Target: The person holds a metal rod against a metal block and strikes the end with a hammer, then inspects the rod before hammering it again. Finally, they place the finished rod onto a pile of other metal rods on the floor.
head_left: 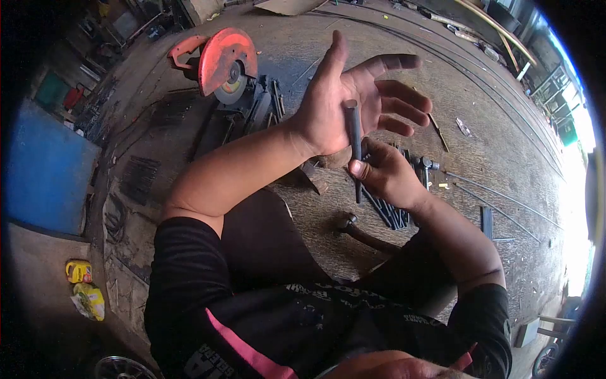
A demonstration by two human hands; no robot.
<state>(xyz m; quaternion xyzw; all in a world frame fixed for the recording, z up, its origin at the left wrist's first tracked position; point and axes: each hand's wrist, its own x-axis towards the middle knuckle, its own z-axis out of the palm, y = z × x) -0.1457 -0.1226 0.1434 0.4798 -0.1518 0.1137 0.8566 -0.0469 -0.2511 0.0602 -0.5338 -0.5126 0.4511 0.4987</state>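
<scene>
My right hand (394, 177) pinches a dark, tapered steel rod (355, 129) between thumb and fingers, near its narrow lower end. The rod stands nearly upright, its blunt round end up in front of my left palm. Raised beside it, my left hand (353, 101) is open, palm facing me and fingers spread, with dark smudges on them. Below my right hand lies a pile of similar dark rods (392, 216). A ball-peen hammer (427, 164) rests just right of that hand. Nearer my legs is another hammer (347, 222) with a brown handle.
A red cut-off saw (227, 63) with an abrasive disc stands beyond my left forearm. Long thin bars (499, 202) lie on the ground at right, near a small stack of rods (486, 222). At far left are a blue panel (47, 170) and yellow packets (79, 271).
</scene>
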